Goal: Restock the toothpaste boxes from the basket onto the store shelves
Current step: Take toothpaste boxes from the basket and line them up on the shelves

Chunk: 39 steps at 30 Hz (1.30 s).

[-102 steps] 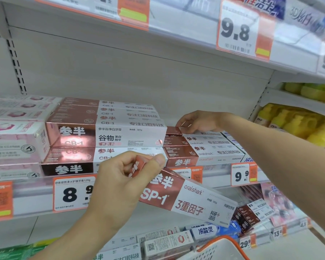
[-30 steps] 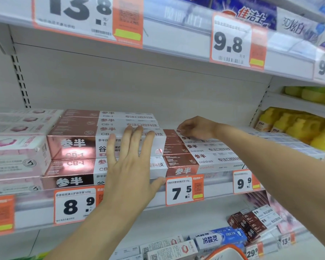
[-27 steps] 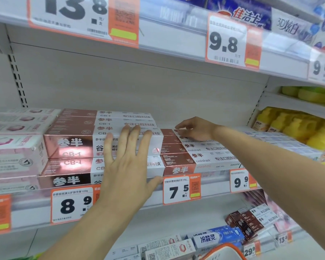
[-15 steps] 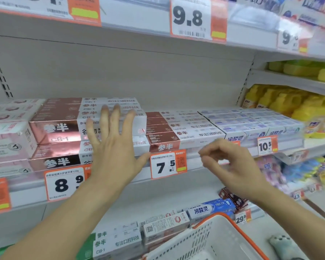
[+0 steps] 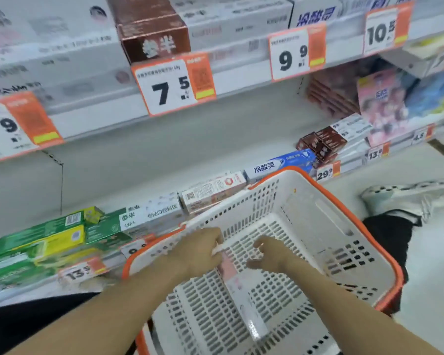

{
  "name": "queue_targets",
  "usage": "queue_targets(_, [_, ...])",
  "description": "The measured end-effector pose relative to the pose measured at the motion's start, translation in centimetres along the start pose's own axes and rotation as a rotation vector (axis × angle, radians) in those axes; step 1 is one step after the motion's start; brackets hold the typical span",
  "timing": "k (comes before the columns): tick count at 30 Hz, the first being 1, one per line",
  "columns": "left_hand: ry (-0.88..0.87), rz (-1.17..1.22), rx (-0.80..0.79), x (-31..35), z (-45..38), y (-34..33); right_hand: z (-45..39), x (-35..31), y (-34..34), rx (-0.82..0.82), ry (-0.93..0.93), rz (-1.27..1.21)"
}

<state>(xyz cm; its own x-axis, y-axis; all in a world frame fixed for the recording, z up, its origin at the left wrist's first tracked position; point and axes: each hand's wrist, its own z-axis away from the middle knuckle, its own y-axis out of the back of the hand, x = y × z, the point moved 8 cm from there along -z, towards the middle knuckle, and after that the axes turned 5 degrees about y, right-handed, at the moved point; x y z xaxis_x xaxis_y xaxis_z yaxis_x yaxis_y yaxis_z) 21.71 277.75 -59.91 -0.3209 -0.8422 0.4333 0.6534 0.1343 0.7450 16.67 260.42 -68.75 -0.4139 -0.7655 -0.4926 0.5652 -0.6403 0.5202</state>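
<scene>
Toothpaste box (image 5: 237,285), pink and white, lies lengthwise on the floor of the white basket (image 5: 305,201) with the orange rim. Left hand (image 5: 199,254) has its fingers curled round the box's far end, gripping it. Right hand (image 5: 269,257) hovers just beside the box with loosely spread fingers, holding nothing. Behind the basket, the low shelf carries green toothpaste boxes (image 5: 36,239) on the left and a blue box (image 5: 280,163) to the right. Higher up hangs a 7.5 price tag (image 5: 173,84) under a brown box (image 5: 155,41). Pretty blurry overall.
</scene>
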Motion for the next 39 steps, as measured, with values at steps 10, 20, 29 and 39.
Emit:
queue_targets(10, [0.317, 0.482, -0.074, -8.3, -2.5, -14.6, -2.1, 1.1, -11.1, -0.101, -0.131, 0.035])
queue_targets(20, [0.390, 1.398, -0.224, -5.1, -2.9, -8.9, 5.6, -1.2, -2.8, -0.360, 0.032, -0.773])
queue_targets(29, [0.193, 1.023, -0.333, -0.1, 4.7, 6.0, 11.5, -1.8, 4.3, -0.245, 0.269, -0.810])
queue_targets(39, [-0.211, 0.879, 0.352, 1.9, 16.3, 23.8, 18.0, -15.9, 15.6, 0.159, 0.661, -0.717])
